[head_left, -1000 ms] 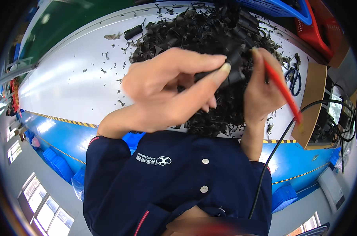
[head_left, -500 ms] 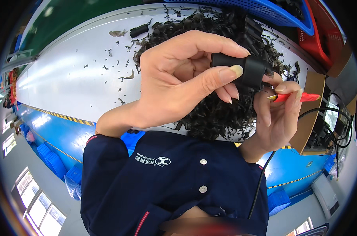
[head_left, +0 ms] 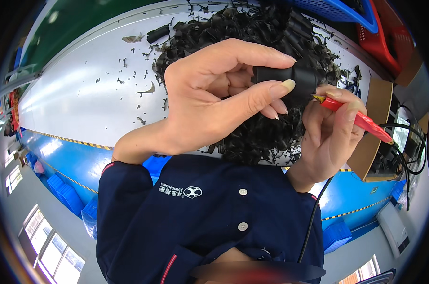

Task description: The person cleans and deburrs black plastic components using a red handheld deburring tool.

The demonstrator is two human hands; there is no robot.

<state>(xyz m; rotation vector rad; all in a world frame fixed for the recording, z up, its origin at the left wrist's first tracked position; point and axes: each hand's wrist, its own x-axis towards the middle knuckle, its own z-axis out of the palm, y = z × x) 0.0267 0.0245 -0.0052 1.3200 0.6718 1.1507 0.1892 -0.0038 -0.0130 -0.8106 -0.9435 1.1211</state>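
Note:
My left hand (head_left: 209,99) is raised close to the camera and pinches a small black plastic part (head_left: 290,81) between thumb and fingers. My right hand (head_left: 330,137) grips a red-handled tool (head_left: 361,120) like a pen, its tip touching the right side of the black part. Behind both hands lies a big heap of black plastic parts and trimmings (head_left: 257,137) on the white table (head_left: 82,99).
Black scraps are scattered over the white tabletop. A blue basket (head_left: 340,12) and a red basket (head_left: 384,42) stand at the back right. A cardboard box (head_left: 377,128) with black cables sits at the right. Blue crates (head_left: 65,196) are on the floor.
Both hands have come closer together and nearer the camera. The red tool swung from pointing down to level, and its tip now meets the black part.

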